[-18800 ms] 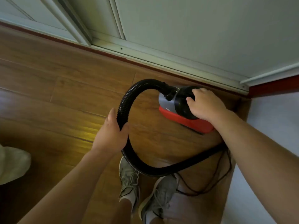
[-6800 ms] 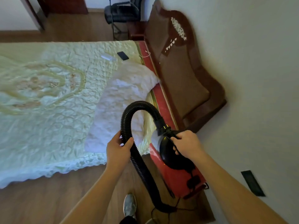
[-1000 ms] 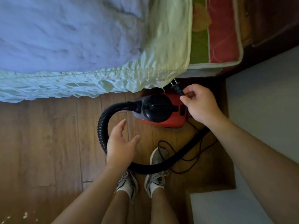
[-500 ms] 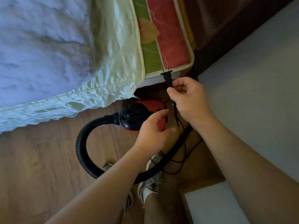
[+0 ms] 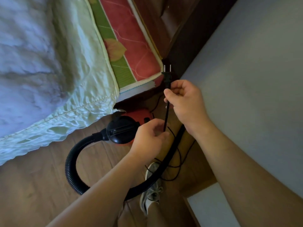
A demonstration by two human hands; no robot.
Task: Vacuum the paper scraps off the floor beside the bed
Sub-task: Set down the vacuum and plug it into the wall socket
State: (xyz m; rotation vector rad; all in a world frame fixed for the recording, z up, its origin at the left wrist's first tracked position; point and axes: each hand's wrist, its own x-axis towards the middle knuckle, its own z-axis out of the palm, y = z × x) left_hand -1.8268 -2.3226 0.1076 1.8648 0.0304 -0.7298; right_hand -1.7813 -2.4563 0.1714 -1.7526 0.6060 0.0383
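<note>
A small red vacuum with a black top (image 5: pixel 122 131) sits on the wooden floor at the bed's corner. Its black ribbed hose (image 5: pixel 72 167) loops left and back toward my feet. My right hand (image 5: pixel 185 102) grips the black power cord just below the two-pin plug (image 5: pixel 167 74), which points up. My left hand (image 5: pixel 150 138) pinches the same cord (image 5: pixel 166 117) lower down, just right of the vacuum. Loose cord lies coiled on the floor (image 5: pixel 177 161). No paper scraps show in this view.
The bed with a pale green quilted cover (image 5: pixel 73 79) and a red and green mattress (image 5: pixel 129 46) fills the upper left. A dark wooden headboard (image 5: pixel 177 30) meets the grey wall (image 5: pixel 246 79) on the right. My shoe (image 5: pixel 152 192) stands below the hose.
My left hand has closed on the cord below my right hand. The right hand has raised the plug, so the cord runs taut between both hands. The view has shifted up and right.
</note>
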